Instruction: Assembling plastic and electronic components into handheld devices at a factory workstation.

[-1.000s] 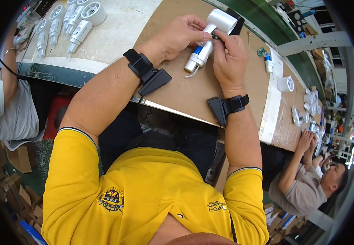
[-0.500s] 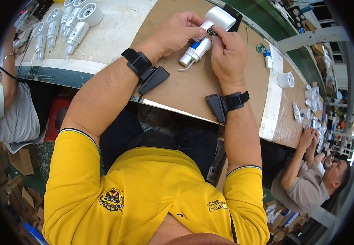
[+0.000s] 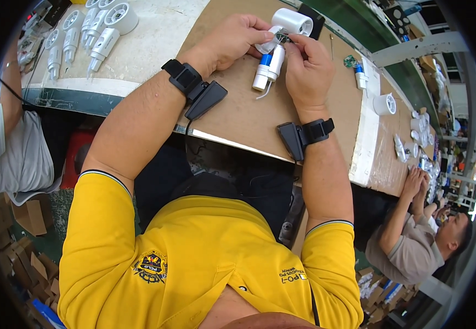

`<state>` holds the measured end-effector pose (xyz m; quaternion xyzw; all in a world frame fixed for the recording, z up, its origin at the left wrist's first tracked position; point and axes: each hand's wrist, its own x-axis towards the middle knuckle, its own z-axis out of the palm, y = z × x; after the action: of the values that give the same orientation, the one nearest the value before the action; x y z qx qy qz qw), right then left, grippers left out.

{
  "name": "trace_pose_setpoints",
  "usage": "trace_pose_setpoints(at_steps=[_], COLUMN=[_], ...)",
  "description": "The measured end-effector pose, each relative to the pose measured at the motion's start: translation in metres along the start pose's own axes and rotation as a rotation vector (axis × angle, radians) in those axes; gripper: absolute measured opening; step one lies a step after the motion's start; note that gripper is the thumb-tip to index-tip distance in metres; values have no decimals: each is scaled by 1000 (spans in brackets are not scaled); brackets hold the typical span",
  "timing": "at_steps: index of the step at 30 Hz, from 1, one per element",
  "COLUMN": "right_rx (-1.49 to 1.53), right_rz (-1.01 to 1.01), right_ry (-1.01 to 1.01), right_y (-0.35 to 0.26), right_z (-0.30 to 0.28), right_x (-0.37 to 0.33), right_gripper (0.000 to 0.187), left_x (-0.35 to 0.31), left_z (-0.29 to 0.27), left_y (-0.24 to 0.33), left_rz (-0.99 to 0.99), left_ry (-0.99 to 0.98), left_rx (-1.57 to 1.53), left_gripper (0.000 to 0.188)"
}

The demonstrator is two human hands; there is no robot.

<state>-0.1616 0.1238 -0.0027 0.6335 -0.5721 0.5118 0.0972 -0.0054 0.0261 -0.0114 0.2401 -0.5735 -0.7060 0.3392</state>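
At the far part of the brown board (image 3: 232, 104), my left hand (image 3: 237, 43) grips a white plastic housing (image 3: 270, 45) between thumb and fingers. Beside it, my right hand (image 3: 310, 68) pinches a small green circuit board (image 3: 283, 38) with thin wires at the housing's opening. A wide white cylinder (image 3: 292, 22) lies just beyond the fingertips; I cannot tell whether it is joined to the housing. Below hang a blue-and-white cylinder (image 3: 261, 72) and a slim white part (image 3: 275, 63) with a thin white cord. My fingers partly hide where these parts meet.
Several white handheld devices (image 3: 102, 48) stand at the left. At the right lie another blue-and-white cylinder (image 3: 360, 78) with a green board and a white cup-shaped part (image 3: 384, 104). Co-workers sit on both sides. Black straps with dark modules (image 3: 207, 100) are on my wrists.
The blue-and-white cylinder and slim white part have swung more upright and shifted slightly right. The white housing has turned in my left hand, and the wide cylinder now lies a little left.
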Motion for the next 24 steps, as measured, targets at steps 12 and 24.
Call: trace_pose_setpoints(at_steps=[12, 24], right_rx=[12, -18], right_rz=[46, 56], right_ry=[-10, -19], right_y=[3, -3], right_z=[3, 3], right_x=[-1, -1], right_gripper=[14, 13], left_x=[0, -1], left_z=[-3, 1], left_y=[0, 1], left_rz=[-46, -38], left_ry=[-40, -31], left_rx=[20, -40], left_gripper=[26, 24])
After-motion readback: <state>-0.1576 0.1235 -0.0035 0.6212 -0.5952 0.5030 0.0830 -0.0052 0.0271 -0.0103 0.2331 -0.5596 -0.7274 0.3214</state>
